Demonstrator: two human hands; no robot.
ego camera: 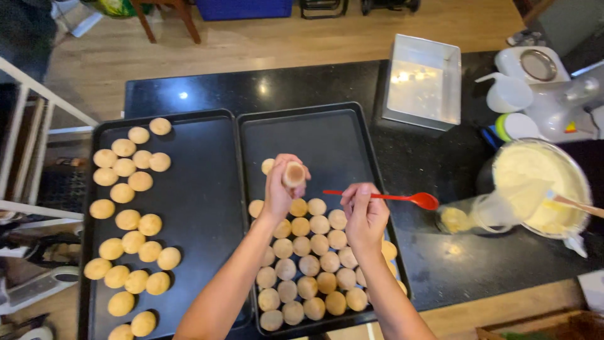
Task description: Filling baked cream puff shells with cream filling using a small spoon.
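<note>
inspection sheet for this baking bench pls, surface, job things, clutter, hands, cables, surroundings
surface: black counter, glossy, light glare.
job's things: puff shell held up; red spoon; right tray with shells packed at its near end; left tray with shells along its left side.
clutter: cream bowl, steel pan, white cups.
hands: left hand grips the shell; right hand pinches the spoon handle.
cables: nothing seen.
surroundings: wooden floor, white rack on the left.
</note>
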